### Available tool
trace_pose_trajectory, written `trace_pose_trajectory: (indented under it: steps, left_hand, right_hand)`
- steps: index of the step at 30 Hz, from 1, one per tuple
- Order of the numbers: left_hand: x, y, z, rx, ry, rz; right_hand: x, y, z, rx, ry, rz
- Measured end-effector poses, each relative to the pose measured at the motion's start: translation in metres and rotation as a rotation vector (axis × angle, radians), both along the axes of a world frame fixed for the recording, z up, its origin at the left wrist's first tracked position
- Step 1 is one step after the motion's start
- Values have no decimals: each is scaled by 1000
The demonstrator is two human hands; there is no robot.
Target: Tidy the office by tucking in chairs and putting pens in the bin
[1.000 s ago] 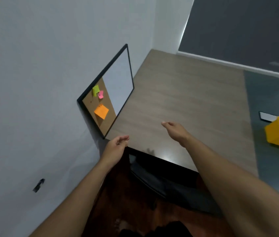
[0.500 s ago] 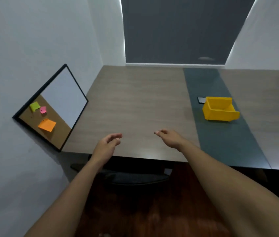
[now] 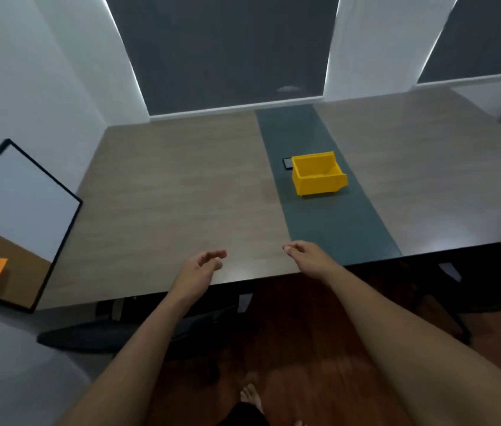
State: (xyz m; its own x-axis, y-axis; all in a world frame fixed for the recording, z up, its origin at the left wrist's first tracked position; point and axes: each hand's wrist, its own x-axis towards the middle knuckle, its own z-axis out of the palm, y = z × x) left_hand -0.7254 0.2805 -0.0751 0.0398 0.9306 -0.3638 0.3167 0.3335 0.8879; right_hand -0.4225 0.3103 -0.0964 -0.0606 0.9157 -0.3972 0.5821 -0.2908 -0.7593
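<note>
Both hands, left (image 3: 195, 269) and right (image 3: 307, 256), hover loosely open and empty over the tabletop's (image 3: 181, 186) near edge. The chair (image 3: 105, 335) below looks heavy but probably rolls; grip its backrest top.

Yellow bin (image 3: 318, 173) upright, chair (image 3: 89, 335) tucked

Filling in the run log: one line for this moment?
left hand empty, open | right hand empty, open | yellow bin on table | no pens visible
</note>
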Motion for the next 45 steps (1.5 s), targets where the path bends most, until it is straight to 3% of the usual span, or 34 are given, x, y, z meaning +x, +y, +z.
trace_pose_trajectory:
  steps: [7,13,24,34,45]
  left_hand:
    - [52,35,-13,-49,26,-150]
    - [142,74,-22,-57,27,-462]
    - [342,51,-38,-148,75,-1038]
    - [510,-90,-25,-114,189,-1483]
    - [648,-347,-31,-33,210,-1814]
  right_hand:
    - [49,3,-18,-52,4,-104]
    - [101,-21,-32,-110,15,-281]
    - [207,-182,-71,-207,79,-845]
    - [277,-378,-98,-163,179,-1304]
    - [324,-619,-115,-170,225,-1609]
